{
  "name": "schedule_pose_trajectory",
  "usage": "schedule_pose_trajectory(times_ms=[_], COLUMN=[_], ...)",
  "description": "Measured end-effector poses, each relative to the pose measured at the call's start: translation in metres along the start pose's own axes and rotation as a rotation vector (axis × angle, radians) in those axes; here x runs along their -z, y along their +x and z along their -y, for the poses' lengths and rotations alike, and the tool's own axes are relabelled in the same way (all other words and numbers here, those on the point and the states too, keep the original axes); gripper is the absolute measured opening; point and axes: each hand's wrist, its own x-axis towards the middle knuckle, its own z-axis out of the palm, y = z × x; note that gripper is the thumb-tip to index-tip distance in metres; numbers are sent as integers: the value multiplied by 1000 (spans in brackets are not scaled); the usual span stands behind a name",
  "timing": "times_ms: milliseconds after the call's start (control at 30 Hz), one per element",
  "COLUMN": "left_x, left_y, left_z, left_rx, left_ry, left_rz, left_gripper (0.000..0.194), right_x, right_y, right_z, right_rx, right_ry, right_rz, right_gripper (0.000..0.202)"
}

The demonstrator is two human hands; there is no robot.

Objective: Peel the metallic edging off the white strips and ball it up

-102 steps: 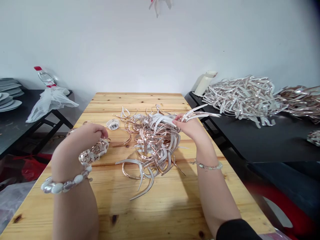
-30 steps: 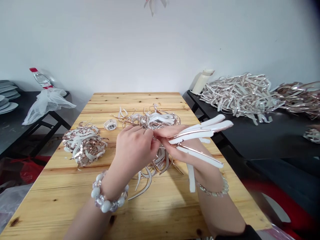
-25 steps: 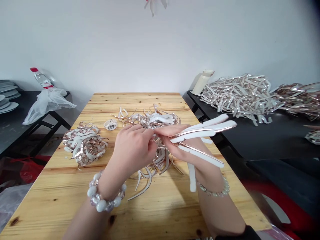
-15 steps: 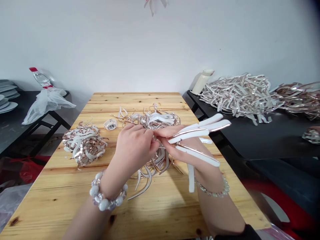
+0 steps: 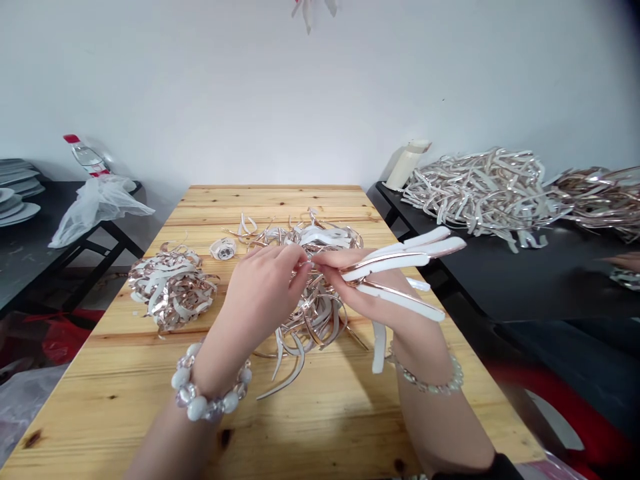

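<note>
My right hand is closed round a bunch of white strips with rose-gold edges, which fan out to the right past the wrist. One strip hangs down below this hand. My left hand meets its fingertips over the table, thumb and fingers pinched together. What lies in that pinch is too small and hidden to name. Under both hands spreads a loose pile of similar curled strips, partly covered by the fingers.
A wristwatch and a heap of crinkled rose-gold and white scraps lie on the wooden table. At right, a black table bears a large strip pile; another person's hand shows there. A bottle stands left.
My left hand has shifted slightly left and its pinching fingertips have turned upward. The strips in my right hand have moved slightly right. Another person's hand has come into view at the right edge.
</note>
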Motion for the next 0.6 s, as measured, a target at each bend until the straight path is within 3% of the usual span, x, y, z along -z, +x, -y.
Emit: schedule_pose_trajectory(times_ms=[133, 267, 433, 600], left_x=[3, 7, 8, 11], left_y=[-1, -2, 1, 2], left_z=[2, 2, 0, 0], left_rx=[31, 99, 131, 159], left_ry=[-57, -330, -705, -934], left_rz=[59, 149, 46, -29], left_gripper=[17, 13, 17, 15], right_x=[-2, -7, -11, -9], right_y=[2, 9, 16, 18], right_z=[-8, -7, 3, 7], right_rx=[32, -34, -233, -179], right_ry=[10, 100, 446, 708], right_rz=[26, -63, -81, -69], right_gripper=[20, 21, 15, 13])
